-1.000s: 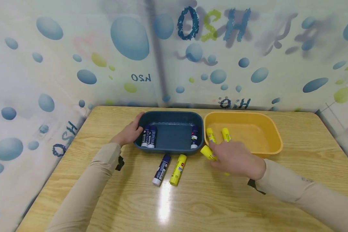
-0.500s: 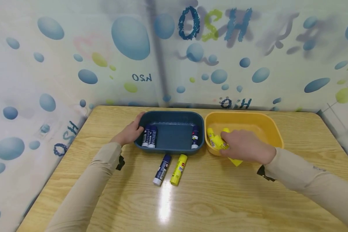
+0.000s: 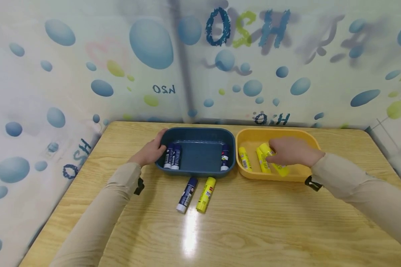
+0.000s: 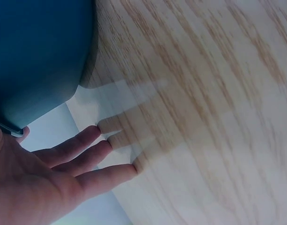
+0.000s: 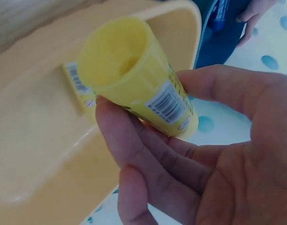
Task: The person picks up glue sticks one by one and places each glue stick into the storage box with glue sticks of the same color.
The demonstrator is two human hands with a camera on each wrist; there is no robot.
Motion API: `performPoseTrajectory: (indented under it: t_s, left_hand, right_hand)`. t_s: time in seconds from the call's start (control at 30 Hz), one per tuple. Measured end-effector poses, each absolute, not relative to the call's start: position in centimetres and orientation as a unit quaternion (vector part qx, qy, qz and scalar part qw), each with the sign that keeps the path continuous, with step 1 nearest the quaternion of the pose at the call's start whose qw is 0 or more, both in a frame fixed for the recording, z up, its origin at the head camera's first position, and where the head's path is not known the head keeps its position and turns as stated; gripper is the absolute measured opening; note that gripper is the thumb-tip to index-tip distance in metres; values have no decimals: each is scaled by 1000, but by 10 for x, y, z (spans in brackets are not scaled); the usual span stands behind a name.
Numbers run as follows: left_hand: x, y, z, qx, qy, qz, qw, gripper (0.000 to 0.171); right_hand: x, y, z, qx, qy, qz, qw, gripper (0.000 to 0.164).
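My right hand [image 3: 291, 149] pinches a yellow glue stick [image 5: 169, 101] between thumb and fingers, tilted over the orange-yellow tray [image 3: 254, 136]. In the right wrist view, its hollow end faces the camera and a barcode label shows on its side. Two more yellow glue sticks lie in that tray, one glue stick [image 3: 245, 159] by the left wall. At the left end of the dark blue tray [image 3: 200, 155], my left hand [image 3: 149, 151] grips the rim with thumb and index finger. Its other fingers [image 4: 87, 157] reach down to the tabletop.
Inside the blue tray, two navy glue sticks [image 3: 175, 157] lie at the left and another navy glue stick [image 3: 224, 157] at the right. In front, a navy glue stick [image 3: 187, 195] and a yellow glue stick [image 3: 205, 195] lie on the wooden table [image 3: 240, 237]. A patterned curtain [image 3: 120, 104] stands behind.
My right hand has moved from the front left edge of the orange-yellow tray rightward and back over it, carrying the yellow glue stick. A second yellow stick now lies uncovered there. My left hand stays put.
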State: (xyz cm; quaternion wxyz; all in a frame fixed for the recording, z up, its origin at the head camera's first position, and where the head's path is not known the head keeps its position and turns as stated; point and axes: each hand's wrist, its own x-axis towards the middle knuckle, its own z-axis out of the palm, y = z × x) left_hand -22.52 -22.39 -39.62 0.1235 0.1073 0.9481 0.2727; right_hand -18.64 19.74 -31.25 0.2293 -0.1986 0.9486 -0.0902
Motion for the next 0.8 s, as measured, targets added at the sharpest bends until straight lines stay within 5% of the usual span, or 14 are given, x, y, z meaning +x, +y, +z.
performPoseTrajectory:
  t_s: [0.47, 0.8]
  left_hand:
    - [-228, -225, -393, 76, 953, 259, 139, 62]
    - [-232, -229, -394, 84, 959, 232, 141, 64]
  right_hand:
    - [-225, 198, -326, -161, 930, -48, 326, 24]
    - [-241, 195, -336, -63, 909, -96, 400, 44]
